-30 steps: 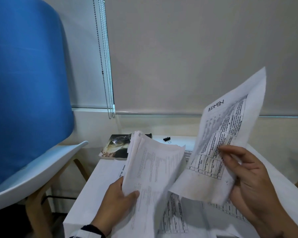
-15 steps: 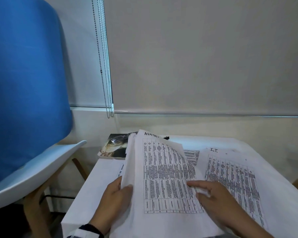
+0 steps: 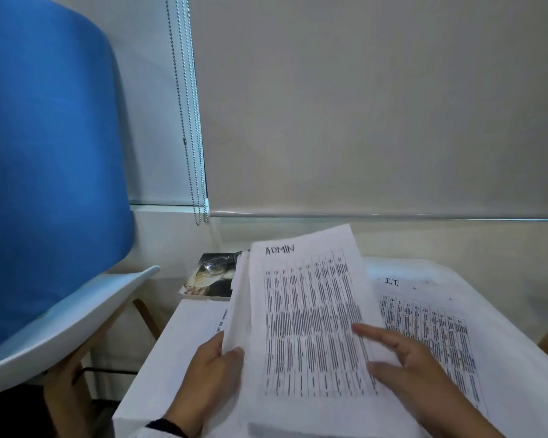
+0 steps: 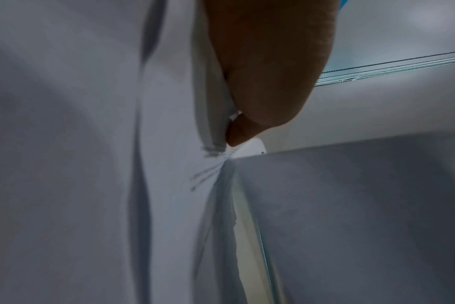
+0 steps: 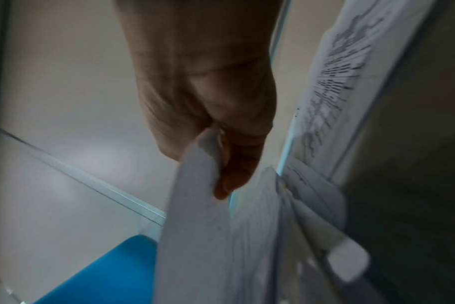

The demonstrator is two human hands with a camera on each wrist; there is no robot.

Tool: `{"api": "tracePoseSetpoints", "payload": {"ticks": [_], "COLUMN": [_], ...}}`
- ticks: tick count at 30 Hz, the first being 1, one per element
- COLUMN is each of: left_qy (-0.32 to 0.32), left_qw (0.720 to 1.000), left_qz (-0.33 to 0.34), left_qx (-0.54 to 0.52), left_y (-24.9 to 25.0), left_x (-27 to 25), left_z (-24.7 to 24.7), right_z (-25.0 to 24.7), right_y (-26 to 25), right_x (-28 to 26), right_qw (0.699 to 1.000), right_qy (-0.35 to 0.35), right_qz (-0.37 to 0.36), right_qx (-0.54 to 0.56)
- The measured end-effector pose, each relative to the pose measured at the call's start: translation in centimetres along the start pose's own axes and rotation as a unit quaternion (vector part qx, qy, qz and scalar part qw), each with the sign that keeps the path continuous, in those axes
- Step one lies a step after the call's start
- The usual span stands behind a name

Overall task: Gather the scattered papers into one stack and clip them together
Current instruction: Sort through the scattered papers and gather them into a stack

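A stack of printed papers (image 3: 310, 327) with a sheet headed ADMIN on top is raised off the white table (image 3: 171, 368) at a slant. My left hand (image 3: 212, 371) grips its left edge, thumb on top; in the left wrist view the thumb (image 4: 268, 72) pinches the paper stack (image 4: 91, 164). My right hand (image 3: 405, 371) lies with straight fingers on the top sheet's right edge; the right wrist view shows that right hand (image 5: 205, 82) behind a blurred sheet corner (image 5: 195, 226). A sheet headed I.T. (image 3: 431, 336) lies flat to the right. No clip shows.
A book with glasses on it (image 3: 209, 276) sits at the table's far left corner, behind the stack. A blue and white chair (image 3: 45, 216) stands close on the left. A window blind with bead chains (image 3: 187, 121) fills the wall behind.
My right hand brought the ADMIN sheet down from the air onto the stack in my left hand. Its fingers now lie on the sheet's right edge.
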State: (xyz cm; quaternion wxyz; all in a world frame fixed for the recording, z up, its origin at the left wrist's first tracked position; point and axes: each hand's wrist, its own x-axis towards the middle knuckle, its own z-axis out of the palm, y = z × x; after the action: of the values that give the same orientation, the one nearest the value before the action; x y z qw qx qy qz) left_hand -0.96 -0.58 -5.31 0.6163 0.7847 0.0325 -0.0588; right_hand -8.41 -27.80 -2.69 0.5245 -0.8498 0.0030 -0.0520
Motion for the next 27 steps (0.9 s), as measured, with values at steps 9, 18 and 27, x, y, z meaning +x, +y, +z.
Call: {"api": "tracePoseSetpoints", "payload": {"ticks": [9, 18, 27], "left_qy": [0.02, 0.008, 0.01], "left_qw": [0.999, 0.996, 0.996], "left_qz": [0.025, 0.03, 0.036], "left_qx": [-0.016, 0.082, 0.084], "left_y": [0.2, 0.3, 0.2], "left_x": [-0.3, -0.5, -0.6], "left_z": [0.1, 0.6, 0.4], "right_z": [1.3, -3.5, -12.8], "right_y": [2.5, 3.4, 11.2], "right_x": [0.4, 0.5, -0.4], "right_qw": [0.976, 0.97, 0.881], "right_qy": [-0.162, -0.047, 0.04], "right_qz": [0.04, 0.084, 0.288], "right_qx": [-0.137, -0.224, -0.374]}}
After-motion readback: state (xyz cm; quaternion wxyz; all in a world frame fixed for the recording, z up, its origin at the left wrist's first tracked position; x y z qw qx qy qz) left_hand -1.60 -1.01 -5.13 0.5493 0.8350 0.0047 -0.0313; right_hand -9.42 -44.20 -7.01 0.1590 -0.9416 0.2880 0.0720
